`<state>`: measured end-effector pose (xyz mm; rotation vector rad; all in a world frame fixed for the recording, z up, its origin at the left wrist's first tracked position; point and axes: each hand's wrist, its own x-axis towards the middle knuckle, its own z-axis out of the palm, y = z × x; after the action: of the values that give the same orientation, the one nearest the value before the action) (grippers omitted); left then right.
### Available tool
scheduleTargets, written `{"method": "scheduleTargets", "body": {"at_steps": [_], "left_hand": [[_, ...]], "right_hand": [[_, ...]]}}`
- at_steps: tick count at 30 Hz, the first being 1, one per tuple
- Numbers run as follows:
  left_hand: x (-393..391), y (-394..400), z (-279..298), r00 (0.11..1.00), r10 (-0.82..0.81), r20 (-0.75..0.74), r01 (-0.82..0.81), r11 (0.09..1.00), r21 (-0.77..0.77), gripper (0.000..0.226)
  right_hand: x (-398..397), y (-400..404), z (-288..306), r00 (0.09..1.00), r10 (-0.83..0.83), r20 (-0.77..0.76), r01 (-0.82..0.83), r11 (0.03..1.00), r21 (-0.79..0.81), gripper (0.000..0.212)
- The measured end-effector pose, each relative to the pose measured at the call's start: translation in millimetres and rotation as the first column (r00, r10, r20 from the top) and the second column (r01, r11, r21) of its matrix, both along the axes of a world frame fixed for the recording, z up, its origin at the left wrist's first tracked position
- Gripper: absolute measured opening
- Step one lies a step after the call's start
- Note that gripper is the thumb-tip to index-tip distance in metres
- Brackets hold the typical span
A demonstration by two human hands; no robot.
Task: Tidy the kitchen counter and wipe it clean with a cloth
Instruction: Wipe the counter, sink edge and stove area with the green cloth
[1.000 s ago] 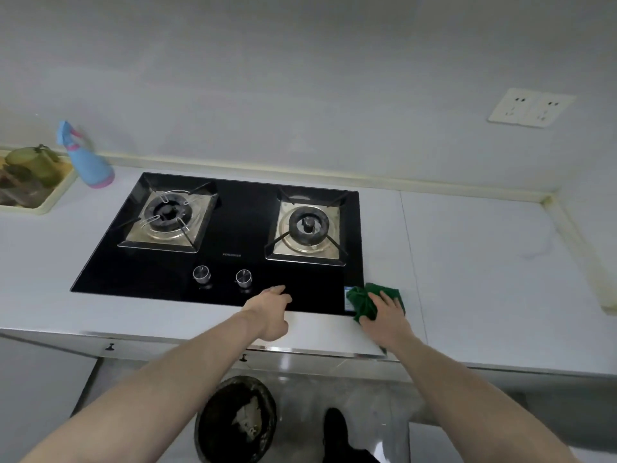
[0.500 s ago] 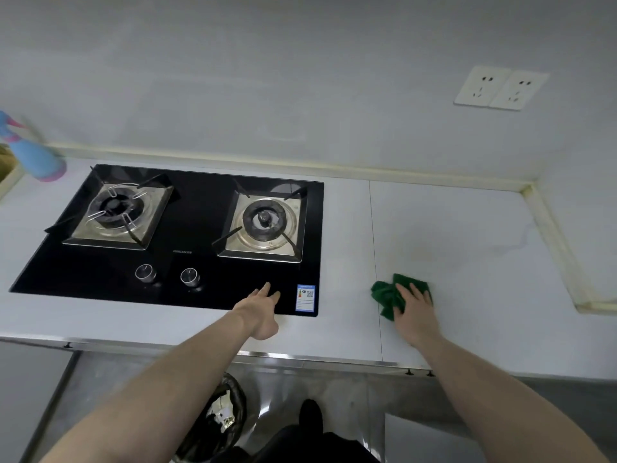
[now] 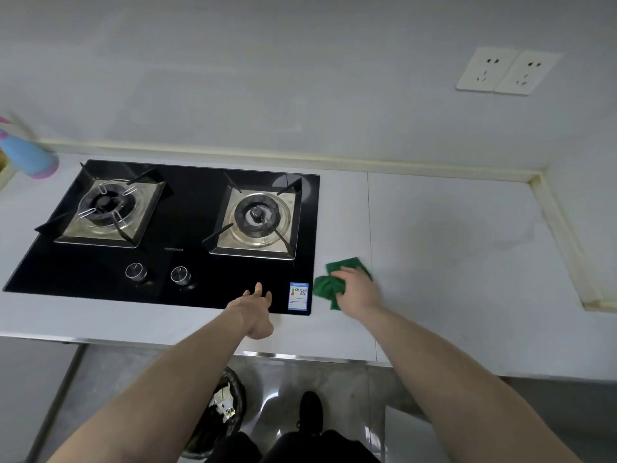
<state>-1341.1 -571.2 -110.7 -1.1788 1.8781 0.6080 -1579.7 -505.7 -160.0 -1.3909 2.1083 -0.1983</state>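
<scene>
Green cloth (image 3: 330, 286) bunched on the pale tabletop (image 3: 450, 248), just right of the black gas hob (image 3: 187, 228) and near the tabletop's front edge. Right hand (image 3: 359, 290) laid over the cloth, fingers bent down onto it, pressing it flat against the surface; whether the fingers curl fully round the fabric, hard to tell. Left hand (image 3: 255, 310) at the hob's front edge, fingers straight and spread, holding nothing, tips over the black glass beside a small sticker label (image 3: 298, 296). Hands apart, the hob's front right corner between them. Two burners and two knobs (image 3: 136, 271) on the hob. Blue and pink spray bottle (image 3: 28, 155) at the tabletop's far left edge, blurred. Double wall socket (image 3: 507, 71) above the back right corner. On the floor below the front edge, a dark bin (image 3: 220, 416) lined with a black bag, some pale scraps inside, too small to identify.
</scene>
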Motion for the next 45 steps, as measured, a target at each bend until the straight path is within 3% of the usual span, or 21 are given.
{"method": "scheduleTargets", "body": {"at_steps": [5, 8, 12, 15, 18, 20, 24, 27, 31, 36, 40, 45], "left_hand": [[-4, 3, -2, 1.0, -0.002, 0.018, 0.002, 1.0, -0.015, 0.088], [-4, 4, -2, 1.0, -0.001, 0.023, 0.001, 1.0, -0.017, 0.088], [-7, 3, -2, 0.999, -0.013, 0.039, 0.014, 1.0, -0.017, 0.087], [-9, 2, -3, 0.999, -0.007, 0.044, 0.008, 1.0, -0.013, 0.087], [-7, 2, -4, 0.999, -0.01, 0.042, 0.011, 1.0, -0.017, 0.088], [-7, 3, -5, 0.999, -0.013, 0.041, 0.014, 1.0, -0.019, 0.088], [-7, 2, -6, 0.999, -0.025, 0.043, 0.027, 0.999, -0.024, 0.088], [-8, 2, -5, 0.999, -0.028, 0.042, 0.029, 0.999, -0.019, 0.088], [-10, 3, -5, 0.999, -0.006, 0.048, 0.008, 0.999, -0.032, 0.089], [-12, 6, -2, 0.999, 0.017, 0.042, -0.015, 0.999, -0.046, 0.09], [-10, 9, 3, 0.999, 0.023, 0.037, -0.022, 0.999, -0.037, 0.088], [-9, 8, 3, 0.999, 0.025, 0.021, -0.025, 0.999, -0.022, 0.086]], "right_hand": [[-5, 20, 15, 0.993, 0.109, 0.038, -0.104, 0.989, -0.106, 0.053], [-44, 38, 27, 0.995, -0.063, 0.078, 0.079, 0.974, -0.213, 0.05], [-121, 72, 32, 0.937, -0.348, 0.039, 0.342, 0.886, -0.313, 0.053], [-171, 108, 36, 0.826, -0.563, -0.021, 0.539, 0.8, -0.265, 0.051], [-197, 146, 28, 0.696, -0.715, -0.07, 0.705, 0.699, -0.119, 0.053], [-197, 167, 17, 0.658, -0.748, -0.092, 0.749, 0.662, -0.026, 0.056], [-168, 174, -1, 0.627, -0.767, -0.136, 0.771, 0.636, -0.033, 0.056], [-130, 159, -1, 0.65, -0.739, -0.176, 0.749, 0.662, -0.012, 0.053], [-65, 128, 0, 0.766, -0.623, -0.155, 0.628, 0.778, -0.022, 0.051], [10, 82, -1, 0.905, -0.421, 0.057, 0.424, 0.904, -0.056, 0.052], [4, 68, 4, 0.862, -0.434, 0.262, 0.484, 0.859, -0.169, 0.052], [-98, 88, 18, 0.856, -0.496, 0.146, 0.51, 0.765, -0.392, 0.052]]}}
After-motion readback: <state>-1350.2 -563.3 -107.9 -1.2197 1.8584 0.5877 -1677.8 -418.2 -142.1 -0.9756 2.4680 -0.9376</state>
